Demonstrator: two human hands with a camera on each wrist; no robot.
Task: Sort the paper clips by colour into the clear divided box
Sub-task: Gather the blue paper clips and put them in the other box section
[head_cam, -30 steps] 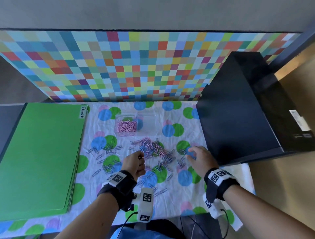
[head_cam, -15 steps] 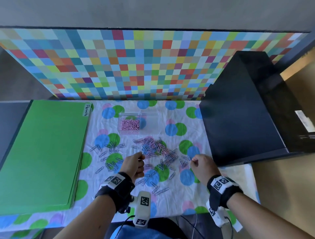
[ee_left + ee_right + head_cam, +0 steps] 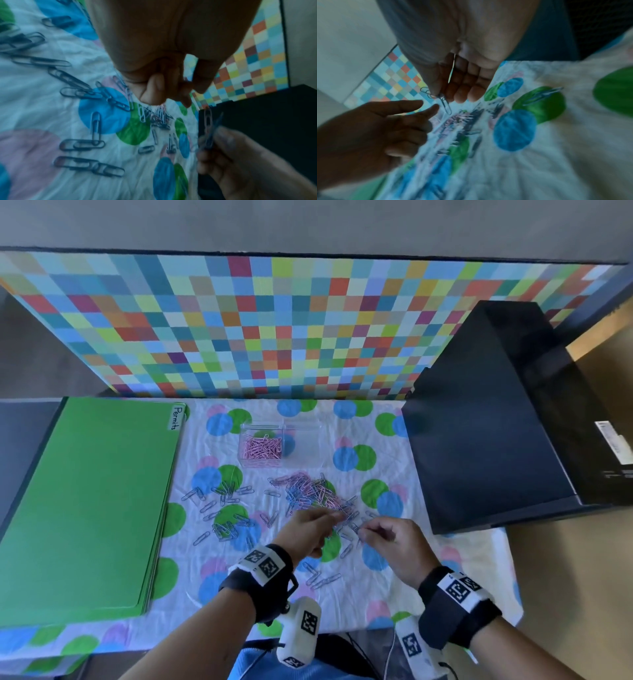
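Observation:
The clear divided box (image 3: 301, 428) stands at the back of the spotted cloth, with pink paper clips (image 3: 262, 447) in its left compartment. Its right compartment looks bare. A mixed pile of pink and blue clips (image 3: 308, 491) lies in front of it, and loose blue clips (image 3: 226, 517) are scattered to the left. My right hand (image 3: 363, 530) pinches a few blue clips (image 3: 444, 102) just above the cloth. My left hand (image 3: 337, 517) stretches thumb and forefinger toward them, close but apart. Its other fingers are curled, and what they enclose is hidden.
A stack of green folders (image 3: 85, 501) labelled Permits fills the left side. A tall black box (image 3: 486, 446) stands at the right, close to my right hand. A chequered board (image 3: 274, 330) walls off the back. More clips (image 3: 322, 577) lie near the front.
My right hand left the cloth beside the black box and came left with clips pinched. My left hand moved right and stretched thumb and forefinger toward it.

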